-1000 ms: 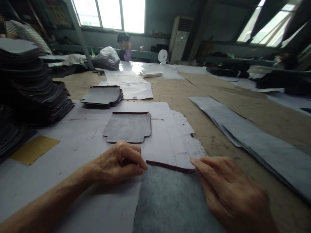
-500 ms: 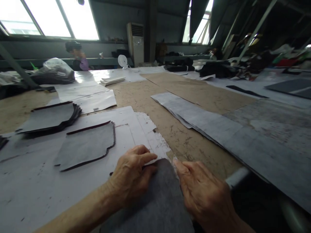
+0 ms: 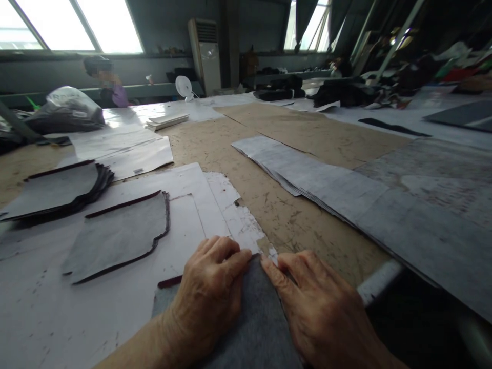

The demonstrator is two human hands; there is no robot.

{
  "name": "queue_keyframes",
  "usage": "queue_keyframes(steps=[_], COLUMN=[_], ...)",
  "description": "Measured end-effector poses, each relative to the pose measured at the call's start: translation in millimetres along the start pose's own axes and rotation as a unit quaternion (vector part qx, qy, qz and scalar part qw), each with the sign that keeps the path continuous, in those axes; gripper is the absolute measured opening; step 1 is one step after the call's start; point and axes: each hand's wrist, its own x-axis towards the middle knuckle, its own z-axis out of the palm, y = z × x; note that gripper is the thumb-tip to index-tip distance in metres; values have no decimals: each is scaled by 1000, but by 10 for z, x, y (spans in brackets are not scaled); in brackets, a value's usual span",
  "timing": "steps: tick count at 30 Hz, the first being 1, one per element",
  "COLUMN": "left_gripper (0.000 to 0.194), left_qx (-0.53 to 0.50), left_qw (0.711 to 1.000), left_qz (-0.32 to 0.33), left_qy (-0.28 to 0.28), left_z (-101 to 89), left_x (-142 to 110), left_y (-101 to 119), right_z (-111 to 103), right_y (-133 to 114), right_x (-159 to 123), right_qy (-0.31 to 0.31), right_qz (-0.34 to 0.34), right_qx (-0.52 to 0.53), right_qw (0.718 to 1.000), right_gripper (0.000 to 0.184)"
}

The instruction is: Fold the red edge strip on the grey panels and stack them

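A grey felt-like fabric piece (image 3: 259,318) lies at the table's near edge, between my hands. My left hand (image 3: 215,292) is curled at its far end, with thumb and fingers pinching the edge. A dark red folded edge of the piece shows to the left of that hand. On the other side, my right hand (image 3: 319,302) is closed along the right edge, its fingertips at the far corner close to my left thumb. The fingers' undersides are hidden. To the left lie a small stack of grey pieces (image 3: 119,233) with dark edges and a thicker stack (image 3: 54,192).
White paper sheets (image 3: 188,179) with a torn edge cover the brown tabletop (image 3: 284,230). Long grey sheets (image 3: 326,189) lie at the right. Farther back are a small white fan (image 3: 184,87), a plastic bag (image 3: 71,105) and a person (image 3: 103,77).
My hands have drawn closer together at the far end of the grey piece, and my left fingers have curled in. More of the dark red edge shows. The view has shifted slightly.
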Motion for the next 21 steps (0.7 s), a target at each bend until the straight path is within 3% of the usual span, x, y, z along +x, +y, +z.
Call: queue_keyframes(steps=[5,21], left_gripper=[33,37], left_qx=[-12,-86], left_qw=[998,992], left_qz=[49,28], left_qy=[-38,-84], left_z=[-38,-54], left_x=[-9,18], left_y=[-8,3], right_z=[-5,15], right_y=[2,18], right_x=[-9,0], right_qy=[-4,-2], right_qz=[18,20], right_qx=[7,24], right_qw=[1000,1000], right_gripper=[32,32])
